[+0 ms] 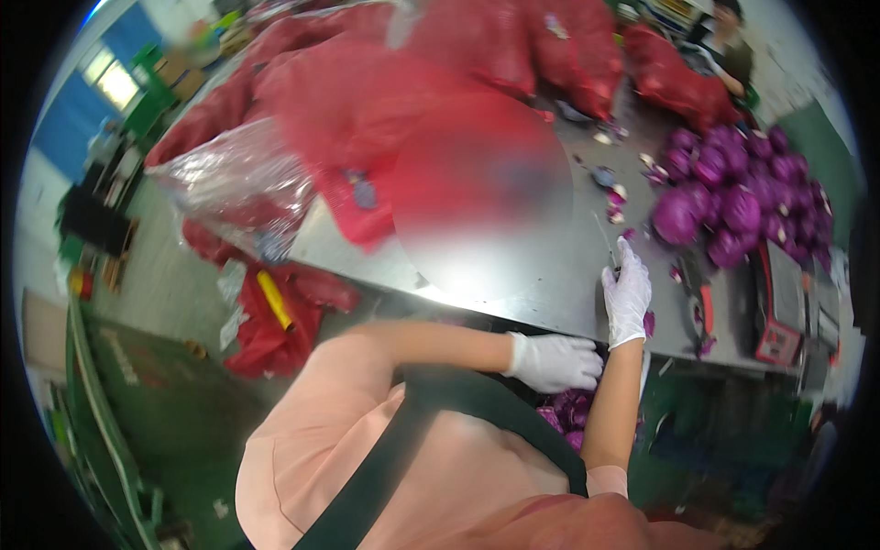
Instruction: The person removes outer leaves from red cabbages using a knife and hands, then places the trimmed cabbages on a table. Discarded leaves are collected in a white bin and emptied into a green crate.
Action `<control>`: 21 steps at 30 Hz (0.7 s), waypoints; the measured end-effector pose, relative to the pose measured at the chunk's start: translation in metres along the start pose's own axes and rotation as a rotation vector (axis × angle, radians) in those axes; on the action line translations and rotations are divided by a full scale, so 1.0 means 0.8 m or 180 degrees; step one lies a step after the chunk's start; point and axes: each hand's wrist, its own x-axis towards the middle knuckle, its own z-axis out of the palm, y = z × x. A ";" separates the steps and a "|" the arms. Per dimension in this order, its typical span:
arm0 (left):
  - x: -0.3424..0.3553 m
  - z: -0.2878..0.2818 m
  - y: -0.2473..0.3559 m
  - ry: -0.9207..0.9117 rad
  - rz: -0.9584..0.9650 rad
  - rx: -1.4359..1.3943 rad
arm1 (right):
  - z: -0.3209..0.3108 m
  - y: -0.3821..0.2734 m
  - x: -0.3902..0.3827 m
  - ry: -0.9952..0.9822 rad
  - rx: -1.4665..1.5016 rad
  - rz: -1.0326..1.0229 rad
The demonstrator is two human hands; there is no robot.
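My left hand point(555, 362), in a white glove, reaches below the steel table's point(495, 284) near edge beside purple cabbages point(573, 412), fingers extended and apart. My right hand point(626, 293), also gloved, is on the tabletop, its fingers around a thin dark object that I cannot make out clearly. A heap of purple cabbages point(724, 192) lies up and right of it, with trimmed leaf bits point(616, 197) beside the heap. A dark tool with red parts point(701, 307) lies just right of my right hand.
Red mesh sacks point(577, 55) and clear plastic point(229, 174) cover the table's far and left parts. A red-edged machine point(777, 302) stands at the right. A person point(733, 55) works at the far right corner. Red sacking point(261, 330) lies lower left. The middle is partly blurred.
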 end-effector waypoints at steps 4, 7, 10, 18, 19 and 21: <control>-0.186 -0.077 -0.020 0.1040 -0.1447 0.0667 | 0.065 -0.012 -0.009 0.0758 -0.0293 -0.0712; -0.292 -0.152 0.034 0.1911 -0.2873 0.1465 | 0.070 0.003 -0.016 0.0522 0.0048 -0.0395; -0.365 -0.168 0.054 0.2055 -0.3341 0.2409 | 0.065 0.005 -0.019 0.0557 -0.0164 -0.0487; -0.449 -0.201 0.053 0.1583 -0.3893 0.2503 | 0.086 0.003 -0.012 0.0346 -0.0287 -0.0668; -0.460 -0.206 0.046 0.1455 -0.3814 0.2435 | 0.091 0.013 -0.011 0.0395 -0.0310 -0.0675; -0.482 -0.212 0.017 0.1226 -0.3578 0.2192 | 0.088 0.026 -0.013 0.0370 -0.0458 -0.0419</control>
